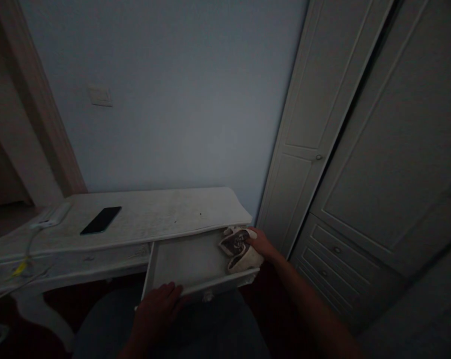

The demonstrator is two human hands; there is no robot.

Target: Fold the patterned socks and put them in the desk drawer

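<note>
A white drawer point(188, 257) is pulled out of the white table point(165, 212) in front of me. My left hand point(161, 304) rests on the left part of its front edge, fingers curled over the rim. At the drawer's right end, my right hand point(260, 244) grips a folded cloth point(243, 249), pale with a dark patterned patch. Part of that cloth lies inside the drawer against its right side. The thumb and some fingers of the right hand are hidden behind the cloth.
A dark-screened phone point(101, 220) lies on the tabletop at left. Beyond it sits a white power strip point(53, 215) with a cable carrying a yellow tag point(19, 269). A white wardrobe point(360, 174) stands at right, and a light switch point(100, 95) is on the blue wall.
</note>
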